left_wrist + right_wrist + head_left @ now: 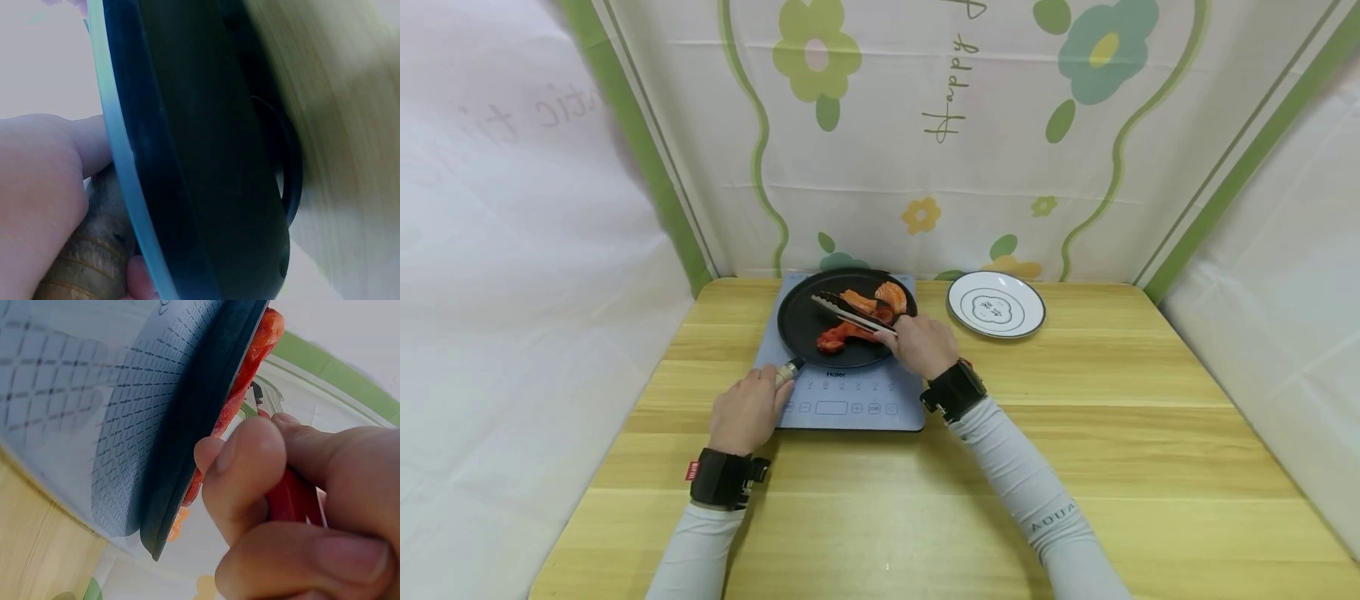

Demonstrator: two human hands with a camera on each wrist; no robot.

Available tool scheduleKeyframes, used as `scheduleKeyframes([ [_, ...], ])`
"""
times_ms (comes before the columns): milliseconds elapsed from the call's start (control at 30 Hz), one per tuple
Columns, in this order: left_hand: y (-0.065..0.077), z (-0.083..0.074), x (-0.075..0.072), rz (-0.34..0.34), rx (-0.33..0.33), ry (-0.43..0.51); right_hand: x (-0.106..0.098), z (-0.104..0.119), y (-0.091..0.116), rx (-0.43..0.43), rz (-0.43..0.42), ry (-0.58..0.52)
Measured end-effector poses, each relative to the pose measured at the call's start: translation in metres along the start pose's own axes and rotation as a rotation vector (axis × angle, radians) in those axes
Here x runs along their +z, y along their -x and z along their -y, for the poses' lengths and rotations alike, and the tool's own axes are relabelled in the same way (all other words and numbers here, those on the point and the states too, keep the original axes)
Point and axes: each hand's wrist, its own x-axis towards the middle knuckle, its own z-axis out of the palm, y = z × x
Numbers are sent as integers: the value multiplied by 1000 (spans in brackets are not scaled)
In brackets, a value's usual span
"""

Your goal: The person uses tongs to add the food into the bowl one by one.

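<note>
A black flat pan (797, 329) stands on a pale blue induction cooktop (865, 392). My left hand (745, 410) grips its handle (786, 373), which looks brown and wood-like in the left wrist view. In the pan lie a red piece of meat (835, 337) at the near side and several orange-red pieces (891, 295) behind it. My right hand (927, 344) holds kitchen tongs (850, 315) low over the pan, their tips pointing left above the food. Seen from the right wrist, a red part of the tongs (294, 497) lies within the curled fingers.
A white plate (996, 304) with a dark rim sits right of the cooktop near the table's back edge. The wooden table (1075, 467) meets a printed cloth (865, 167) at the back, with white cloth walls at both sides.
</note>
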Motion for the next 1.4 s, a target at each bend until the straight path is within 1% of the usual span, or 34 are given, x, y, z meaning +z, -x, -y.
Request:
scheduleKeyframes([
  [200,0,-1,-1,-4,2,2,0,1,0,18,13,-6],
  [600,2,-2,-1,-6,6,2,1,-1,-1,24,-6,0],
  [800,1,-2,-1,-4,5,3,-5,-2,0,34,-8,-22],
  [967,1,-2,-1,-16,12,-5,-8,-3,1,23,-41,-35],
  [1100,1,-2,-1,-18,11,-6,-10,-4,2,19,-68,-17],
  [1400,1,-2,-1,-18,9,-10,-12,-5,5,21,-76,-28],
])
